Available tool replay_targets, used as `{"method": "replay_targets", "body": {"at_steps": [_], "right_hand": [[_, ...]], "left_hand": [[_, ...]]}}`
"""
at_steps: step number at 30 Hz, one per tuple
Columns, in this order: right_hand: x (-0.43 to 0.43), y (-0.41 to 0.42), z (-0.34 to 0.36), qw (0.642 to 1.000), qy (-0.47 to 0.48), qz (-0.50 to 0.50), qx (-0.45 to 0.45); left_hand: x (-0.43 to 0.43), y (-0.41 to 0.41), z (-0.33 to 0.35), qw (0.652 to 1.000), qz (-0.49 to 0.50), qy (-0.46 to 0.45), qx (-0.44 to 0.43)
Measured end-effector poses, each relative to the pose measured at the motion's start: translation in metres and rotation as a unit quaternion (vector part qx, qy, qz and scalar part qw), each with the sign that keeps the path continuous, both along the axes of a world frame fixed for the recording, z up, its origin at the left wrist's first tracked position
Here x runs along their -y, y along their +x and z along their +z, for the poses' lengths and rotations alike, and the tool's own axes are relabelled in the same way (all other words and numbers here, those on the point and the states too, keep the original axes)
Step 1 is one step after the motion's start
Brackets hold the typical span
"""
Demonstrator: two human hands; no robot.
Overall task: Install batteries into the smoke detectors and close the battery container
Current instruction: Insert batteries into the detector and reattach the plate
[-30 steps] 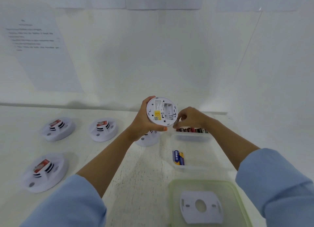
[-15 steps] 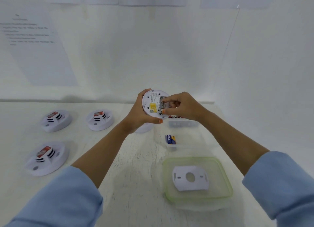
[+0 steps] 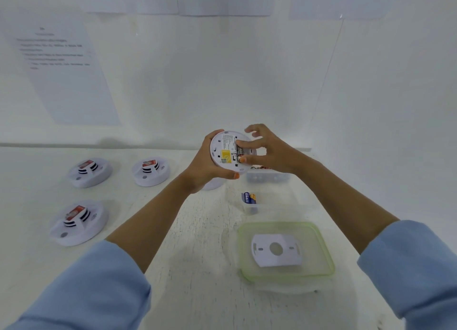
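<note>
Gripping a detector (image 3: pixel 226 154) by its rim, the left hand (image 3: pixel 207 167) holds it above the table (image 3: pixel 193 255) at the centre of the frame, with the back turned toward the camera. A yellow sticker and a printed label show on that back. The right hand (image 3: pixel 270 151) reaches in from the right. Its thumb and forefinger pinch a dark battery (image 3: pixel 239 152) that sits at the detector's open bay, and the other fingers are spread loosely above. Whether the battery is fully seated cannot be told.

Just below and right of the hands lies the clear container (image 3: pixel 268 178), uncovered. A row of batteries (image 3: pixel 259 167) shows at its far end, partly hidden by the right wrist, and a blue-and-yellow cell (image 3: pixel 249 198) stands in its near left corner. Nearer the camera, at lower right, the green-rimmed lid (image 3: pixel 241 250) lies flat on the table, apart from the container. A white mounting plate (image 3: pixel 275 250) with a round hole rests on it.

On the left side of the frame three more detectors lie face up, each with a red tag. One is at far left (image 3: pixel 90 172), one is nearer the centre (image 3: pixel 150 172), and one is lower left (image 3: pixel 79 224). A further white unit (image 3: pixel 213 185) peeks out under the left hand. Printed sheets (image 3: pixel 66 75) hang on the wall at upper left.
</note>
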State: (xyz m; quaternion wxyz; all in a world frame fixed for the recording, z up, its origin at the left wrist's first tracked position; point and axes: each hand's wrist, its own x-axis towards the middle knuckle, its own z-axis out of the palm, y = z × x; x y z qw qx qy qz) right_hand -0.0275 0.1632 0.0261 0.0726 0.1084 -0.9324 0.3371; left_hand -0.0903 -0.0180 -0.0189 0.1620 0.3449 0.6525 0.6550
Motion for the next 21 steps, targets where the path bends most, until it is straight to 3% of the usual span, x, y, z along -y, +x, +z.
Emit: {"method": "replay_targets", "body": {"at_steps": [8,16,19,21], "right_hand": [[0.002,0.006,0.005,0.975,-0.220,-0.023,0.022],[0.005,-0.002,0.004,0.976,-0.214,-0.028,0.028],[0.001,-0.010,0.001,0.985,-0.162,-0.017,0.061],[-0.007,-0.016,0.000,0.979,-0.184,-0.022,0.089]], "left_hand": [[-0.003,0.008,0.006,1.000,0.004,0.018,0.000],[-0.004,0.007,0.002,0.999,0.025,0.004,-0.020],[-0.005,0.004,-0.002,1.000,0.019,-0.005,-0.024],[-0.005,-0.001,-0.004,1.000,0.015,-0.008,-0.026]]}}
